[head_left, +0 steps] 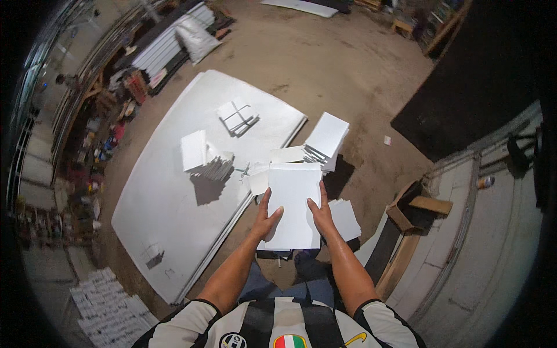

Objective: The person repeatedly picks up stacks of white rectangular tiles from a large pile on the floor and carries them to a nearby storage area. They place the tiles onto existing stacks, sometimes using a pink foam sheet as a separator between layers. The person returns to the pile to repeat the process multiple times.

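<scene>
Between my hands is a white rectangular panel (295, 197), held level in front of my body; it may be more than one sheet thick. My left hand (268, 216) grips its left edge, thumb on top. The right edge is in my right hand (321, 213), its thumb also on the upper face. Fingers beneath the panel are hidden. Just beyond it stands a stack of similar white panels (328, 134). More white panels (343, 221) lie beside my right forearm. Left of the panel, a loose white piece (259, 182) rests partly behind it.
Large white sheets (156, 156) lie stacked on the left, bearing a fanned pile of panels (194, 151) and a tied bundle (237, 118). A wooden box (406, 211) stands at right, near a dark panel (464, 87). Bottom left are several stacked white pieces (110, 307).
</scene>
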### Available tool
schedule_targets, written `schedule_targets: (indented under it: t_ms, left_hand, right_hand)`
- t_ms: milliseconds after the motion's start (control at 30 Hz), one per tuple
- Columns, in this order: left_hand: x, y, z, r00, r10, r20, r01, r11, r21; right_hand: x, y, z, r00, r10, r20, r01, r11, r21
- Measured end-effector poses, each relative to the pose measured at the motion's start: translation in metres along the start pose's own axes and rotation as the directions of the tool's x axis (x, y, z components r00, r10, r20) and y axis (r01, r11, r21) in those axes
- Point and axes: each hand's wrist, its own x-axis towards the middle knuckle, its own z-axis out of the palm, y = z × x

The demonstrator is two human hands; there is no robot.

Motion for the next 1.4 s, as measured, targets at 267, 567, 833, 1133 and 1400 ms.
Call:
schedule_targets:
  t_ms: [267, 567, 833, 1133, 1400]
  left_hand:
    - [-0.097, 0.016, -0.107, 0.958, 0.001, -0.288, -0.004, 1.0, -0.009]
    - [-0.235, -0.018, -0.263, 0.843, 0.023, -0.538, -0.004, 0.999, 0.037]
    - [-0.393, -0.074, -0.382, 0.648, -0.025, -0.761, 0.022, 1.0, -0.014]
    - [-0.545, -0.116, -0.436, 0.27, 0.019, -0.963, 0.13, 0.99, 0.056]
    - [-0.666, -0.144, -0.459, -0.008, -0.088, -0.996, 0.247, 0.965, -0.087]
  right_hand:
    - [-0.054, -0.081, 0.122, 0.979, -0.075, 0.187, 0.105, 0.982, -0.157]
    - [-0.121, -0.084, 0.31, 0.835, -0.177, 0.52, 0.277, 0.953, -0.12]
    - [-0.2, -0.055, 0.495, 0.591, -0.25, 0.767, 0.354, 0.935, 0.032]
    - [-0.31, -0.044, 0.656, 0.253, -0.166, 0.953, 0.267, 0.959, 0.096]
    - [-0.415, -0.022, 0.764, -0.109, -0.106, 0.988, 0.206, 0.97, 0.127]
